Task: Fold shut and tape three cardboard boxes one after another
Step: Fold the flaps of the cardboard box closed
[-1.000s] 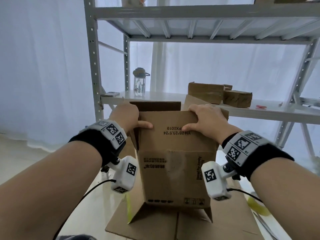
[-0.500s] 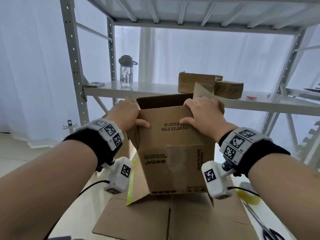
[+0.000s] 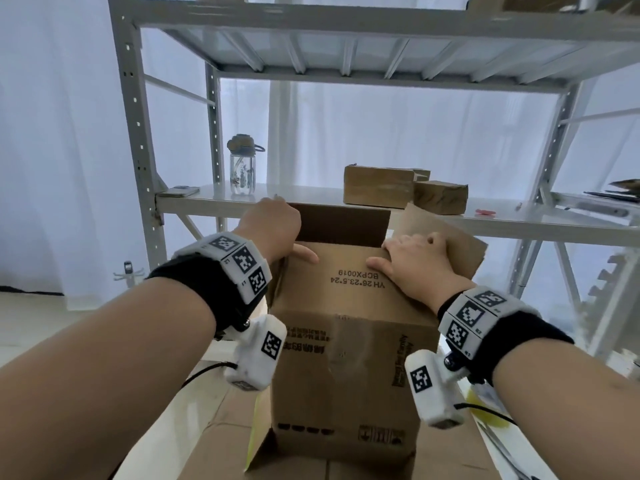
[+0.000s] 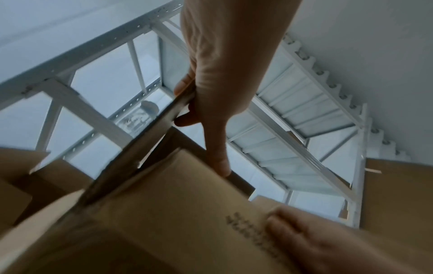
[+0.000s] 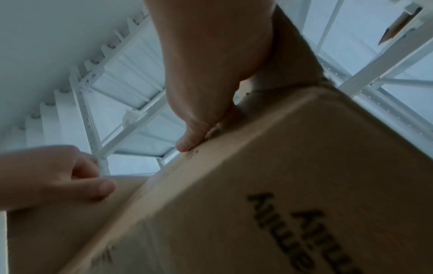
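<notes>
While the box [image 3: 346, 368] stands near on flattened cardboard [image 3: 214, 455], hands apart — left hand [image 3: 273, 226] pinching the left flap [image 4: 136, 152], right hand [image 3: 419, 265] pressing on the right flap [image 3: 464, 244] — the near flap [image 3: 343, 265] they hold down could spring up, I judge, leaving a crooked seam.

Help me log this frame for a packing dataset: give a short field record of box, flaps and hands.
box: cardboard box, upright on flattened cardboard
top: open, untaped
left hand: grips left flap, thumb on near flap
right hand: on right flap, thumb on near flap; grip unclear
behind: shelf with bottle
</notes>
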Tool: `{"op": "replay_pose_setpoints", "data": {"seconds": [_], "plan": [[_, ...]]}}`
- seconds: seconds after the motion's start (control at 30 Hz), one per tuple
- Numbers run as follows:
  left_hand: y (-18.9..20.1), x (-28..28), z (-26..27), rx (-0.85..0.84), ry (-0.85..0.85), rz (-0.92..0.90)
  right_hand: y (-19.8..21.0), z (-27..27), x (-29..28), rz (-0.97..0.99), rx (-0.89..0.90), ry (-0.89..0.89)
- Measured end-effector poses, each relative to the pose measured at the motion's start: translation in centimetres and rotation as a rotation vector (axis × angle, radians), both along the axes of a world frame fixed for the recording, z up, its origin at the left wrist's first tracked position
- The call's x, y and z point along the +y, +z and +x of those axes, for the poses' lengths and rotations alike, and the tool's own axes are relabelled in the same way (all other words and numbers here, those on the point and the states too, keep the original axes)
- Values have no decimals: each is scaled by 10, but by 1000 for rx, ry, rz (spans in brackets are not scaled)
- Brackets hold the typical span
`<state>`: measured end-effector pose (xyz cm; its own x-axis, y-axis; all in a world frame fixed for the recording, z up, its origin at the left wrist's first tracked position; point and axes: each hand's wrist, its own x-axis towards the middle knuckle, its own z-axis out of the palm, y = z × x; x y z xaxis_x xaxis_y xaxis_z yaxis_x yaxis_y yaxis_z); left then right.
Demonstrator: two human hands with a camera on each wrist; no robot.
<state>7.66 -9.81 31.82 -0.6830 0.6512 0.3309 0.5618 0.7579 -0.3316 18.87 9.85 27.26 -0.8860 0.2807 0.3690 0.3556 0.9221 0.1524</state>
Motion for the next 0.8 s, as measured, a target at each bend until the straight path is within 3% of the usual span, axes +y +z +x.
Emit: {"op": "replay_pose_setpoints", "data": {"seconds": [0.1, 0.27, 0.4, 0.47, 0.6, 0.67, 0.8], "plan": [[-4, 9, -2, 19, -31, -4, -13, 6, 7, 158, -95, -62], [-7, 0, 6, 219, -15, -134, -4, 14, 2, 259, -60, -175], [-16, -17, 16, 385, 68, -333, 10, 23, 7, 180, -60, -367], [-32, -19, 20, 276, 34, -363, 11, 28, 15, 76, -84, -375], [-67, -16, 18, -298, -73, -98, -8, 32, 31, -62, -195, -359], [-76, -13, 12, -396, -22, -9, -17, 34, 36, -111, -201, -321], [-70, -4, 14, -516, 62, -27, -27, 37, 36, -221, -190, -100]]}}
